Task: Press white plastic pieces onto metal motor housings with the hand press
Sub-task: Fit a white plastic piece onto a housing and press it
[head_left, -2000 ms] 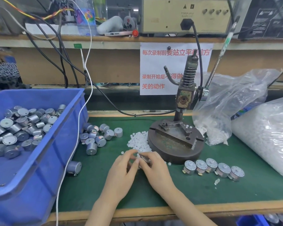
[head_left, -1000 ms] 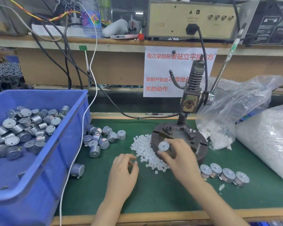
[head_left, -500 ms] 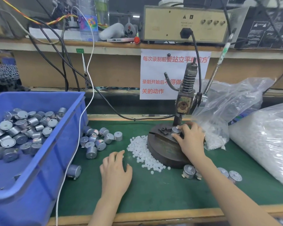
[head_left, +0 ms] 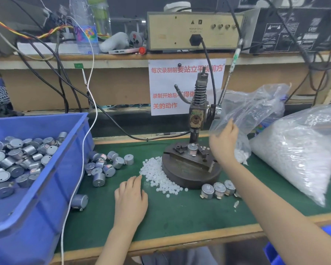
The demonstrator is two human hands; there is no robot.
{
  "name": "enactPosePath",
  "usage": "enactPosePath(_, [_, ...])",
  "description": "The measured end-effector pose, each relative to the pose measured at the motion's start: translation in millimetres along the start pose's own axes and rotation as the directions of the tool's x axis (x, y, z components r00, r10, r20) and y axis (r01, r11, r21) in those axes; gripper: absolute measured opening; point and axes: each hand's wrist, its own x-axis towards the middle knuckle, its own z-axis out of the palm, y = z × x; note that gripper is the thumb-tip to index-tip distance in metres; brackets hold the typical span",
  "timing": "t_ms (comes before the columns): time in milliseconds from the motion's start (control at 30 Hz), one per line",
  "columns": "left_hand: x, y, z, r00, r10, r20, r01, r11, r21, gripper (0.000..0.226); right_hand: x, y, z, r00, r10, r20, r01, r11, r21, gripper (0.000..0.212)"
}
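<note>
The motor housing (head_left: 192, 149) stands upright in the fixture on the hand press (head_left: 196, 119), directly under the ram, with a white plastic piece (head_left: 193, 144) perched on its top. That piece looks feather-light and, by my reading, only loosely seated, so a jolt to the round base (head_left: 191, 175) could tip it off.

Your right hand (head_left: 225, 142) is raised at about 3 o'clock from the housing, between the press and the clear bag (head_left: 256, 111). Motion blur hides whether its fingers are curled or spread, and I cannot tell if they brush the bag.

Your left hand (head_left: 131, 196) lies flat on the tabletop (head_left: 180, 217) with its fingers (head_left: 137, 180) straight and close together, the tips at the edge of the loose white pieces (head_left: 157, 175) heaped at 8 o'clock from the base.

The housing is likely a stiff little steel can, dense for its size, smooth and round — grip it by the side wall, not the top. The lever (head_left: 230, 75) slants up toward 1 o'clock; take it high on the rod and pull evenly, since a jerk may seat the plastic crooked. Motors already capped (head_left: 218, 188) sit at 5 o'clock.
</note>
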Motion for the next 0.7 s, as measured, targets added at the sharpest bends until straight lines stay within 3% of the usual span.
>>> enactPosePath(200, [0,3,0,0.999,0.048,0.008,-0.048,0.999,-0.007,0.038,47,-51,-28,0.996,-0.007,0.087,-0.009,0.982,0.188,0.078])
enactPosePath(400, [-1,2,-2,0.999,0.008,-0.032,-0.008,1.000,-0.001,0.042,62,-89,-33,0.986,0.052,0.157,-0.129,0.839,0.528,0.069])
enactPosePath(533, [0,3,0,1.000,0.005,-0.027,-0.005,1.000,-0.003,0.044,49,-83,-31,0.999,-0.025,0.048,-0.004,0.853,0.523,0.056])
enactPosePath(700, [0,2,1,1.000,-0.013,-0.023,0.013,1.000,0.003,0.045,15,-68,-28,0.990,-0.133,-0.043,0.138,0.883,0.448,0.025])
